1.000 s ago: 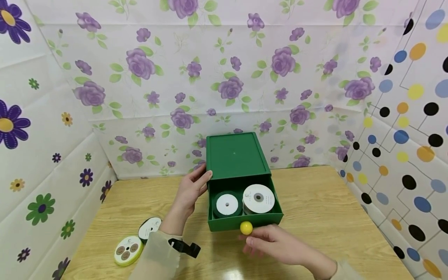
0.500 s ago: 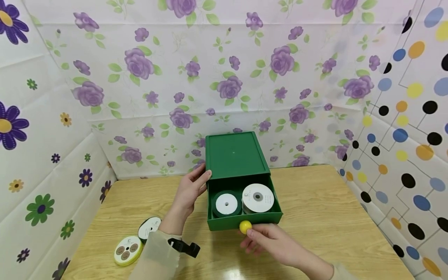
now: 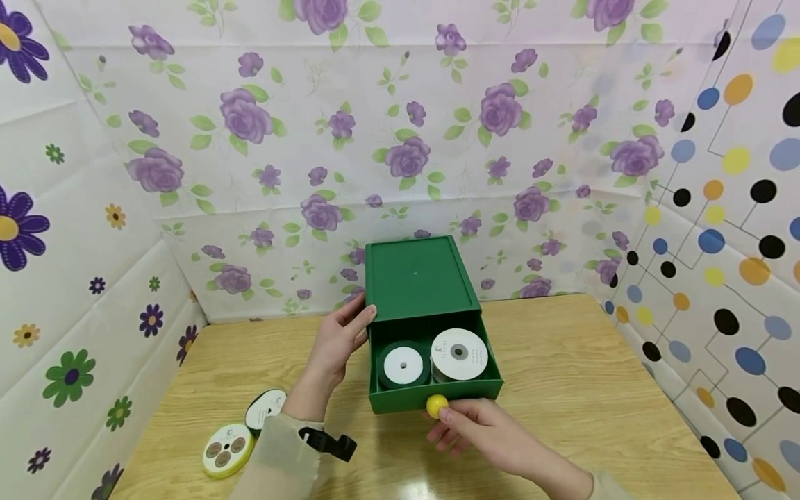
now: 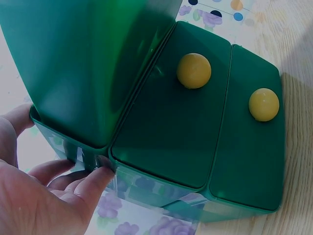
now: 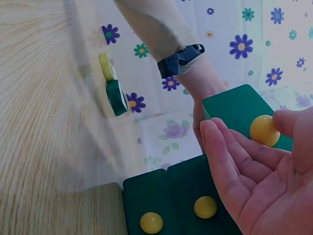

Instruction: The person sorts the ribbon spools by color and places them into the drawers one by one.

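A green drawer cabinet (image 3: 420,278) stands on the table with its top drawer (image 3: 409,399) pulled out. Inside that drawer lie a dark green ribbon spool with a white centre (image 3: 395,373) and a larger white-faced ribbon spool (image 3: 459,355). My right hand (image 3: 478,430) pinches the drawer's yellow round knob (image 3: 436,406) between thumb and forefinger, the other fingers loosely bent below. My left hand (image 3: 337,340) rests against the cabinet's upper left side, near the front corner; in the left wrist view its fingertips (image 4: 102,169) press on the side wall.
Two more ribbon spools lie on the table at the left: one yellow-edged (image 3: 226,450), one dark-edged with a white face (image 3: 265,408), partly behind the left forearm. Two lower drawers with yellow knobs (image 4: 194,71) are closed. Patterned sheets (image 3: 406,160) surround the wooden table (image 3: 550,361).
My right hand, at first beside the knob with parted fingers, has taken it between thumb and forefinger. The drawer stays pulled out, and the left hand keeps its place.
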`<state>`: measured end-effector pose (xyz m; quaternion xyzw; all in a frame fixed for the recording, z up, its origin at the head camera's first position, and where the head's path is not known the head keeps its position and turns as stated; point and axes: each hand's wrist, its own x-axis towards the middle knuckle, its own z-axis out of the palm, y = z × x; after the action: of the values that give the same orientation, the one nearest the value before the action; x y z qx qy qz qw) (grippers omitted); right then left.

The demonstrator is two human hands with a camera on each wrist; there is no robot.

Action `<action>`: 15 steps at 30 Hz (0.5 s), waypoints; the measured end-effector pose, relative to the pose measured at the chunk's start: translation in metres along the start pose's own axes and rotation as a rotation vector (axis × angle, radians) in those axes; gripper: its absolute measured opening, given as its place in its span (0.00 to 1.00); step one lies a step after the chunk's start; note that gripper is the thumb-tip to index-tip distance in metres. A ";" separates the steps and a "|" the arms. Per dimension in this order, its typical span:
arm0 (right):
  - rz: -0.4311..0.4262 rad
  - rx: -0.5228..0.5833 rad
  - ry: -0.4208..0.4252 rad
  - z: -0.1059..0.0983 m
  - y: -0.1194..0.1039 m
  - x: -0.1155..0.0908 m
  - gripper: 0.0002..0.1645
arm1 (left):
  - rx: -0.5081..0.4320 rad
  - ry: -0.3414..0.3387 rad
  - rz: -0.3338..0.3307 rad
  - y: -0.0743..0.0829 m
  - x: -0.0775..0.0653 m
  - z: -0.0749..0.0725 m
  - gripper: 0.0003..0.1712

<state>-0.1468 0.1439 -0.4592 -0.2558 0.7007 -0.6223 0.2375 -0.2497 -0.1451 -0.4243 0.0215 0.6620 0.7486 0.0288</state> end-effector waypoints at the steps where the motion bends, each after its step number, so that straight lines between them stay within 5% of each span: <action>1: 0.000 -0.001 0.002 0.000 0.000 0.000 0.24 | -0.002 0.004 -0.003 0.000 0.000 0.000 0.40; 15: -0.006 -0.007 0.008 -0.004 0.000 0.005 0.24 | -0.002 0.005 -0.005 0.000 0.000 0.000 0.40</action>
<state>-0.1528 0.1435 -0.4593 -0.2561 0.7030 -0.6217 0.2319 -0.2495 -0.1449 -0.4243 0.0179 0.6615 0.7492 0.0292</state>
